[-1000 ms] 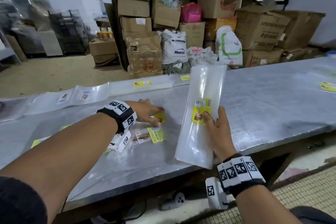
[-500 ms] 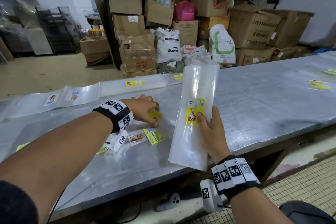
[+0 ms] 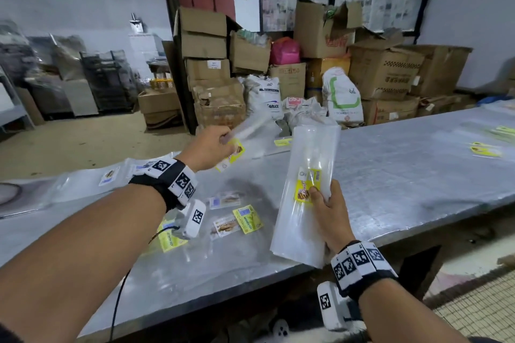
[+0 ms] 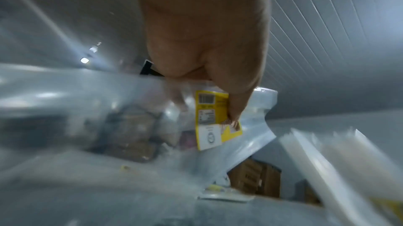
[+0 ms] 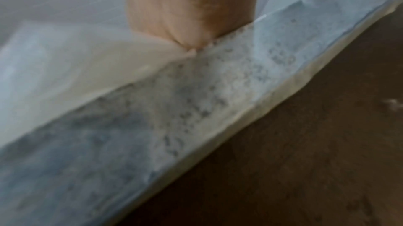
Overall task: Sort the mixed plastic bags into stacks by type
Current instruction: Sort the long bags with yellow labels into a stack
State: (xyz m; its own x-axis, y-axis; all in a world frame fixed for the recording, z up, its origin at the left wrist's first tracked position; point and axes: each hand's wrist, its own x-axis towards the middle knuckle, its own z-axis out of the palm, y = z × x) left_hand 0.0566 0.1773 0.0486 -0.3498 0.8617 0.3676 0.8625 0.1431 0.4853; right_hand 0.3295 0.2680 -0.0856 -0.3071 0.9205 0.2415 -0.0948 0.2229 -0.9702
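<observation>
My left hand (image 3: 214,147) pinches a clear plastic bag with a yellow label (image 3: 235,152) and holds it lifted above the table; the left wrist view shows the thumb on that bag's yellow label (image 4: 216,119). My right hand (image 3: 326,206) grips an upright stack of clear bags with yellow labels (image 3: 306,192) over the table's near edge, thumb pressed on the top label. Loose mixed bags (image 3: 237,220) with yellow, white and blue labels lie flat on the table under my left forearm.
The long metal table (image 3: 404,175) runs left to right. More clear bags lie at its far left (image 3: 92,181) and yellow-labelled ones at the far right (image 3: 485,149). Cardboard boxes and sacks (image 3: 334,78) are piled behind the table.
My left hand has picked a yellow-labelled bag off the loose pile and raised it up and to the right. My right hand still holds the stack upright in about the same place.
</observation>
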